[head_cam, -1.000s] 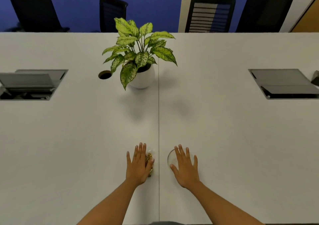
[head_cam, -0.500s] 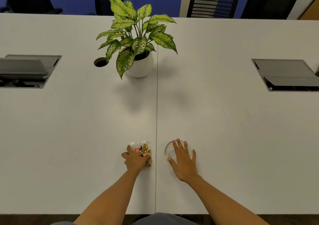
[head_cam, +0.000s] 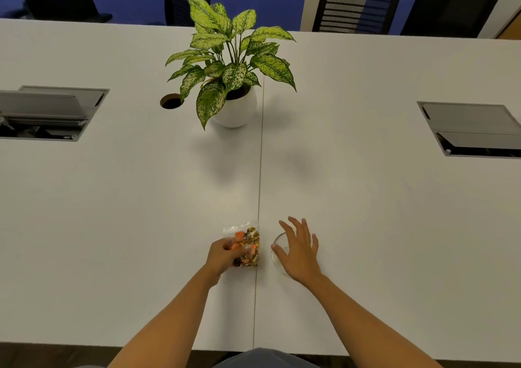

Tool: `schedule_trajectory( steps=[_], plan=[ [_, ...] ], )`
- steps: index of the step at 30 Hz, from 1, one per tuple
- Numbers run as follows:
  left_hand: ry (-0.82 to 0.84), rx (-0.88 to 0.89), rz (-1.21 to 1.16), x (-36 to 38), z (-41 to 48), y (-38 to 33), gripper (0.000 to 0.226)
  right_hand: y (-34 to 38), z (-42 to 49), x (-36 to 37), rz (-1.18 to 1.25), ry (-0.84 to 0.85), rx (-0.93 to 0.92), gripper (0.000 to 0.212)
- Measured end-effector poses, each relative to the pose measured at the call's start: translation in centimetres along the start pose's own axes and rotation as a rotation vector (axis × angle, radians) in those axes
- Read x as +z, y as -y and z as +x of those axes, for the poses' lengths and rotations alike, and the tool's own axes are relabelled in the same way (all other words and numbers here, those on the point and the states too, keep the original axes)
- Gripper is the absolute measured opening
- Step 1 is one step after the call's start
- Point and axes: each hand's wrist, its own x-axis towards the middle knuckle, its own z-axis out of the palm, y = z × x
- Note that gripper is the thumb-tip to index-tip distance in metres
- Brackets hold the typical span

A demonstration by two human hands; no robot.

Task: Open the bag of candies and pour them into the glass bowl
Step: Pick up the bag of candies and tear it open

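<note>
A clear plastic bag of candies point(head_cam: 248, 240), orange and gold inside, lies on the white table point(head_cam: 141, 212) just left of the centre seam. My left hand point(head_cam: 222, 255) curls around the bag's near left side and grips it. Right of the seam stands a small glass bowl point(head_cam: 277, 250), mostly covered by my right hand point(head_cam: 298, 249). That hand hovers over the bowl with fingers spread and holds nothing.
A potted plant point(head_cam: 231, 71) in a white pot stands at the table's middle, with a round cable hole point(head_cam: 171, 101) beside it. Grey flip-up cable boxes sit at the left point(head_cam: 50, 114) and the right point(head_cam: 473, 128). Black chairs line the far side.
My left hand went from lying flat on the bag to closing its fingers around it. My right hand lifted off the bowl and spread. The view tilted down a little.
</note>
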Motion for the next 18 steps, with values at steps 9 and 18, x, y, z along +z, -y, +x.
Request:
schedule_trajectory(
  steps=[9, 18],
  plan=[
    [0.250, 0.252, 0.291, -0.7, -2.5, -6.0, 0.031, 6.1, 2.0, -6.8, 0.492, 0.188, -0.015, 0.024],
    [-0.223, 0.424, 0.255, 0.3, -5.5, -8.6, 0.094, 8.9, 1.4, -8.4, 0.493, -0.050, 0.037, 0.010]
  ],
)
